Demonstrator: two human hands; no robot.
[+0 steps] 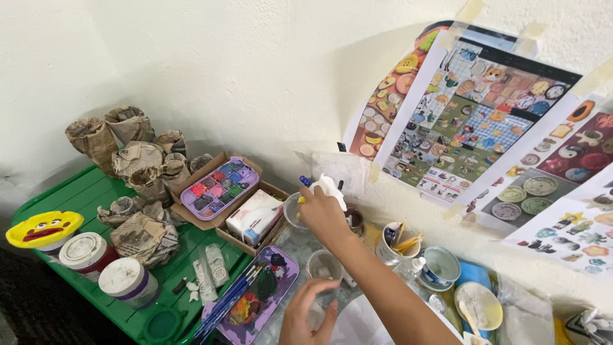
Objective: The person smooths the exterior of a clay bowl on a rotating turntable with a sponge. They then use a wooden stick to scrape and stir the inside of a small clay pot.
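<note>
Centre frame: right hand (322,214), grip closed on white spray bottle (329,187), nozzle over clear cup (297,211). Lower centre: left hand (306,316), grip curled on small plastic cup (324,263). Judged best: keep cup steady, squeeze gently. Purple palette (252,297) lay beside.

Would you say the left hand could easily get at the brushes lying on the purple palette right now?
Probably yes: the left hand sits low beside the purple palette, and nothing lies between it and the brushes.

Left hand (306,319) cut by bottom edge; right hand's (324,214) white object partly hidden.
</note>
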